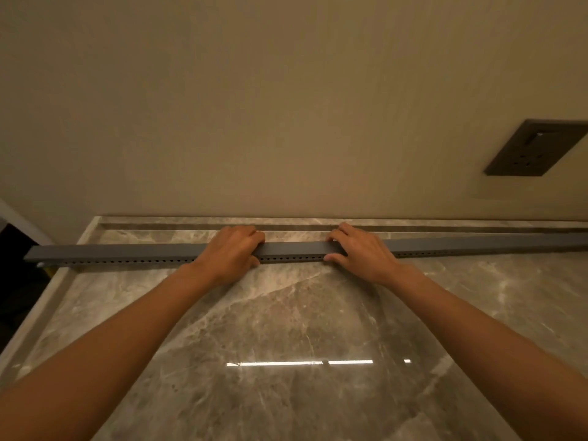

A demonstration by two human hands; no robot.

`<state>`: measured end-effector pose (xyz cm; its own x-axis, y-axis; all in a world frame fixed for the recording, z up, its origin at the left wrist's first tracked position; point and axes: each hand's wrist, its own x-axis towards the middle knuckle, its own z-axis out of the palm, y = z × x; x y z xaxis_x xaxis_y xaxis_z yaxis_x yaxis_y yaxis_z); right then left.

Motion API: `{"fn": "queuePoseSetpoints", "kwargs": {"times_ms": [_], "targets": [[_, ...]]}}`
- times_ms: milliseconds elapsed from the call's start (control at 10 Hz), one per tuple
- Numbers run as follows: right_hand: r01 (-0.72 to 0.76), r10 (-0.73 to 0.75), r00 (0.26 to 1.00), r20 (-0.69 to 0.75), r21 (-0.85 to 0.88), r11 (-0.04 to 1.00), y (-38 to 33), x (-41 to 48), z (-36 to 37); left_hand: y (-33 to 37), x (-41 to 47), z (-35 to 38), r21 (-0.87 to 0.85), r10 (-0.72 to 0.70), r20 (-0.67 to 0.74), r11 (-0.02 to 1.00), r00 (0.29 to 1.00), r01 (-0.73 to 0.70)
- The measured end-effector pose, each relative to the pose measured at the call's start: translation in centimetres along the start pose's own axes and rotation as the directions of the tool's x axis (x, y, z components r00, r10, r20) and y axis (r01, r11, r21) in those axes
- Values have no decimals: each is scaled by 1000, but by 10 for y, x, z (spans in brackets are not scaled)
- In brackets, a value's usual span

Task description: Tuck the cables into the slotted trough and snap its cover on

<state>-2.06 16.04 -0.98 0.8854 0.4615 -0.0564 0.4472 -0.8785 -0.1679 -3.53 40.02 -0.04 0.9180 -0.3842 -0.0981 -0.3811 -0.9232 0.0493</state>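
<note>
The grey trough (296, 248) lies across under the left hand (229, 253) and the right hand (359, 249) and bars the way forward. Beyond it only a narrow strip of counter (286, 313) remains before the wall (286, 122). Between the hands its top is free; behind the wrists, wide room.

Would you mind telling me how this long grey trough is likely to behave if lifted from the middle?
The grey trough is long and slender, so its ends would probably sag. Being flat-sided, it should not roll, but it may slide easily on the glossy countertop.
</note>
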Motion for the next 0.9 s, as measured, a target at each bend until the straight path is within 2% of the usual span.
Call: {"fn": "queuePoseSetpoints", "kwargs": {"times_ms": [300, 500, 600, 800, 900], "targets": [[-167, 165, 979, -117, -14, 986, 7, 15, 1, -1, 33, 1, -45, -205, -117, 979, 972, 201], [-192, 183, 977, -113, -75, 979, 8, 20, 4, 3, 39, 6, -32, -241, -167, 971, 956, 239], [-226, 218, 970, -103, -66, 972, 6, 19, 4, 9, 38, 8, -49, -281, -166, 960, 945, 277], [-369, 371, 924, -90, 41, 929, 18, 0, -8, 33, 38, 13, -194, -324, -159, 936, 933, 293], [-399, 406, 913, -40, 114, 910, 26, -11, -20, 49, 45, 10, -224, -295, -88, 937, 951, 269]]}}
